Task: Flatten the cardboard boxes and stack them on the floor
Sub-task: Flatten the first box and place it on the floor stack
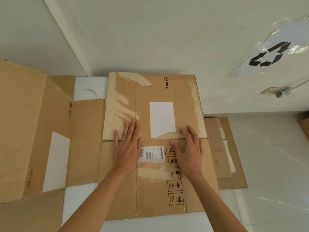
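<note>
A flattened brown PICO cardboard box (155, 190) lies on the white floor in front of me, with a white label and tape scars on its far panel. My left hand (128, 148) rests palm down across the fold between the two panels, fingers together and extended. My right hand (187, 149) presses flat on the same fold to the right, fingers slightly spread, partly covering the printed handling symbols. Neither hand holds anything. A second PICO box (33, 131), still partly standing with its flaps open, sits at the left.
More flattened cardboard (229, 158) pokes out from under the box's right side. A white wall (167, 39) runs close behind, bearing a taped recycling sign (270, 54) and a wall socket (277, 91). Another cardboard corner (304, 128) shows at the far right edge.
</note>
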{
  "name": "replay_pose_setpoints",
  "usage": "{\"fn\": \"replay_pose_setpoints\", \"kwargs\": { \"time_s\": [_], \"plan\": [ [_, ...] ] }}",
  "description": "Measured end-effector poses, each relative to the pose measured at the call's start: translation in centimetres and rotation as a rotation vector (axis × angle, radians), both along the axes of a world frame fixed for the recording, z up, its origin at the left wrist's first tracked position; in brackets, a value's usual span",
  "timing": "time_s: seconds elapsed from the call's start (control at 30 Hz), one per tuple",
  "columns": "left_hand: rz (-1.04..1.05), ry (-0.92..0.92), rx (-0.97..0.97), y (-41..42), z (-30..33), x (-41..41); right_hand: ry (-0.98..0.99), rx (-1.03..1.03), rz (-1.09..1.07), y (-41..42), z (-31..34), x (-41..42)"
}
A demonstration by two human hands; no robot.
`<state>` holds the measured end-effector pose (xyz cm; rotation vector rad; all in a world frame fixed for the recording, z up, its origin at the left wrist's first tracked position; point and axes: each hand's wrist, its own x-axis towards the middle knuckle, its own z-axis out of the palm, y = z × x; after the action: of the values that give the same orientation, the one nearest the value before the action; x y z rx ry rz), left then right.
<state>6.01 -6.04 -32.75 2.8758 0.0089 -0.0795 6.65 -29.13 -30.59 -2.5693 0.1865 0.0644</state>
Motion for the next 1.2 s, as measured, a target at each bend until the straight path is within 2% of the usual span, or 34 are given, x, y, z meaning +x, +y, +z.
{"fn": "replay_pose_setpoints", "kwargs": {
  "time_s": [0.13, 0.27, 0.37, 0.47, 0.63, 0.77, 0.83, 1.0, 1.2],
  "plan": [
    [0.014, 0.032, -0.016, -0.1, 1.2, 0.1, -0.06, -0.082, -0.045, -0.3, 0.7, 1.7],
    [0.016, -0.071, -0.019, 0.4, 3.1, 7.0, -0.17, -0.105, -0.014, 1.5, 1.6, 11.6],
    [-0.066, 0.019, 0.033, 1.2, 2.0, 13.6, -0.049, -0.105, 0.14, 4.0, 1.2, 20.5],
    [-0.046, 0.037, 0.057, 1.1, -0.9, 14.9, 0.076, -0.24, 0.268, 4.8, -1.8, 23.3],
    [-0.015, -0.018, 0.048, 1.1, -1.1, 14.8, -0.068, -0.253, 0.259, 2.4, -2.9, 15.3],
    [0.008, 0.008, 0.037, 0.8, -0.8, 15.0, -0.041, -0.282, 0.27, 0.4, -1.6, 3.1],
    [0.045, 0.047, 0.04, -0.3, -0.5, 14.1, -0.034, -0.32, 0.277, -0.1, -1.7, 0.0],
    [-0.146, -0.021, 0.041, -3.1, 0.1, 2.4, -0.027, -0.333, 0.263, 0.0, -1.8, 0.1],
    [0.111, 0.073, 0.016, 4.6, 0.0, -1.9, 0.029, -0.265, 0.268, -1.4, -1.0, 0.3]
  ]
}}
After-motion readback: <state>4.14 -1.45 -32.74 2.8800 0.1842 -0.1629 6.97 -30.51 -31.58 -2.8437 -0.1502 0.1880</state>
